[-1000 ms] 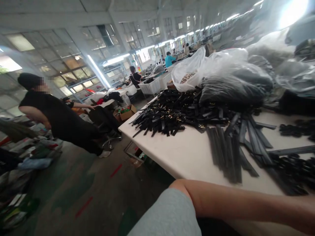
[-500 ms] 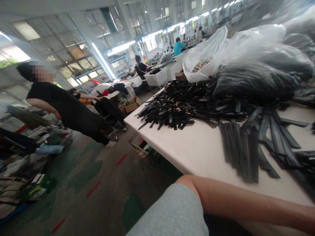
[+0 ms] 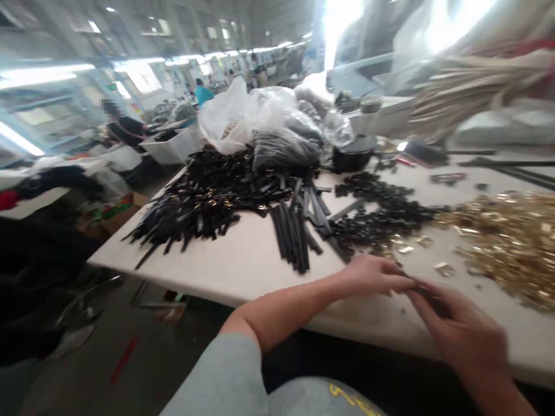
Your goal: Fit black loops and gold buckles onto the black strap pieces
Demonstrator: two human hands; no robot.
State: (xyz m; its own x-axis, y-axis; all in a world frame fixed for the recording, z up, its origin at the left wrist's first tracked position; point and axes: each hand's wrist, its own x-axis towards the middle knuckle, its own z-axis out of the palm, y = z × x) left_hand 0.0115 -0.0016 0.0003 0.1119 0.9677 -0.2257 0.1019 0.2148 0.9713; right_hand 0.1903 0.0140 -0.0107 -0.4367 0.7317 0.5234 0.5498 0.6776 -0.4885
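Close together at the table's near edge, my left hand [image 3: 368,277] and my right hand [image 3: 466,323] are both closed on a narrow dark strap [image 3: 420,283]. Fingers cover most of it, and motion blurs the rest. Beyond my left hand, flat black straps [image 3: 289,238] lie side by side. Small black pieces [image 3: 377,216], too blurred to name, are heaped just behind the hands. Gold metal buckle-like pieces [image 3: 515,237] spread to the right, with a few loose ones near my right hand.
Black straps with gold fittings [image 3: 203,196] form a large pile on the pale table [image 3: 243,263]. Clear plastic bags [image 3: 281,124] stand behind it. Stacked beige strips [image 3: 459,95] are at the back right. A person [image 3: 125,130] sits beyond the white bins [image 3: 171,147].
My view has swung right and levelled. Both hands and the strap between them now show; earlier only my left arm was visible. The standing person at left has gone out of view.
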